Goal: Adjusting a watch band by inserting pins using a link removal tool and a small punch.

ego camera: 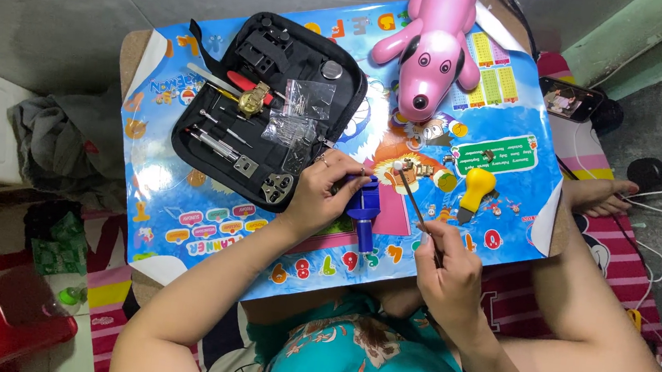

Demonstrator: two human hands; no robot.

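Colourful poster sheeting covers the low surface (183, 204), where the right hand (452, 274) pinches a thin metal rod (414, 206) and the left hand (326, 194) grips a blue tool (363, 209) (upright, between both hands). Beyond lie an open black tool case (274, 100), a yellow bulb-shaped tool (478, 184) and a pink toy dog (434, 42).

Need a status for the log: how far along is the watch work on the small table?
Done: tool case lies open, gold watch parked inside, yellow-handled tool set out. In hand: left hand steadies the blue link tool; right hand holds a thin tool reaching toward small gold parts. Left: parts loose, watch untouched.
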